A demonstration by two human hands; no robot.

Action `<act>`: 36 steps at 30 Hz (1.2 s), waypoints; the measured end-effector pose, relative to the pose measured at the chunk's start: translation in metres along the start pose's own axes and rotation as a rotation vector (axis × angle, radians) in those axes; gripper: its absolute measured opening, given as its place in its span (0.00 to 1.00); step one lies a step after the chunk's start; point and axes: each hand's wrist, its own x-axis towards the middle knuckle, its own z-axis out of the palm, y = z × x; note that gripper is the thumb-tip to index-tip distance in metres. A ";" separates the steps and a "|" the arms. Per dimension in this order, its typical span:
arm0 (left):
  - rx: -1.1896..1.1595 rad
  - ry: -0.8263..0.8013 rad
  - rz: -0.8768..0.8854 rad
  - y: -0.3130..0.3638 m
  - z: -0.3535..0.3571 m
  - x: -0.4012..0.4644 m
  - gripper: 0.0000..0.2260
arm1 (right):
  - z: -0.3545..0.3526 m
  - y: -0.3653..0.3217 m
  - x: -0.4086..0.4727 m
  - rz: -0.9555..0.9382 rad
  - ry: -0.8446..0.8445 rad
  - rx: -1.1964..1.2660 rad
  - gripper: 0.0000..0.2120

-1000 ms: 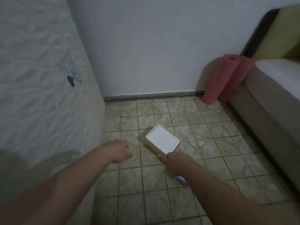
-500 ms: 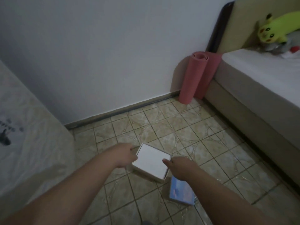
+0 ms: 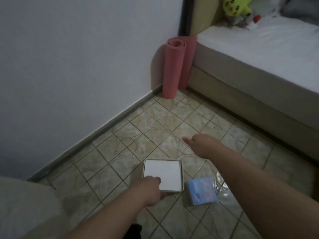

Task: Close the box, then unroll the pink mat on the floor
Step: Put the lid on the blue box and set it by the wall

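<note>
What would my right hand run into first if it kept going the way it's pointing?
Probably bare floor tiles, then the white wall. The right hand points up-left in the picture, apparently passing left of the pink mat; depth is unclear.

Pretty dim shot overall, kind of murky indoor light with a cool grey-purple cast on the wall [image 3: 77, 57]. The pink mat [image 3: 174, 69] throws a soft shadow onto the wall to its left. There's a bit of glare on the glossy floor tiles [image 3: 220, 183] near the blue lid [image 3: 202, 190]. Everything's slightly soft and noisy, and the plush toy [image 3: 236, 6] up top is blurry. Wide-angle bend shows at the edges.
</note>
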 end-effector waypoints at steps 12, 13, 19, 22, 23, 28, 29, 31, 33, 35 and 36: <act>-0.057 0.256 0.087 -0.065 -0.067 0.134 0.24 | 0.144 0.041 0.026 0.209 -0.027 0.224 0.28; -0.070 0.278 0.097 -0.070 -0.061 0.146 0.24 | 0.157 0.047 0.032 0.209 -0.002 0.246 0.28; -0.129 0.387 0.113 -0.122 0.015 0.241 0.28 | 0.253 0.078 0.087 0.206 0.125 0.355 0.28; -0.124 0.466 0.039 -0.150 0.070 0.299 0.34 | 0.307 0.089 0.129 0.212 0.189 0.409 0.29; -0.146 0.481 0.004 -0.158 0.087 0.318 0.35 | 0.325 0.092 0.144 0.210 0.209 0.424 0.31; -0.241 0.469 -0.046 -0.203 0.167 0.417 0.37 | 0.416 0.106 0.232 0.185 0.282 0.491 0.39; -0.259 0.459 -0.056 -0.213 0.180 0.436 0.38 | 0.434 0.110 0.249 0.191 0.301 0.491 0.40; -0.288 0.450 -0.069 -0.229 0.205 0.473 0.40 | 0.467 0.115 0.281 0.198 0.314 0.483 0.41; -0.314 0.456 -0.067 -0.240 0.225 0.502 0.41 | 0.498 0.121 0.307 0.206 0.299 0.487 0.40; -0.391 0.471 -0.015 -0.245 0.242 0.525 0.41 | 0.523 0.129 0.326 0.219 0.310 0.509 0.40; -0.433 0.487 0.026 -0.246 0.250 0.532 0.42 | 0.533 0.133 0.334 0.216 0.319 0.517 0.40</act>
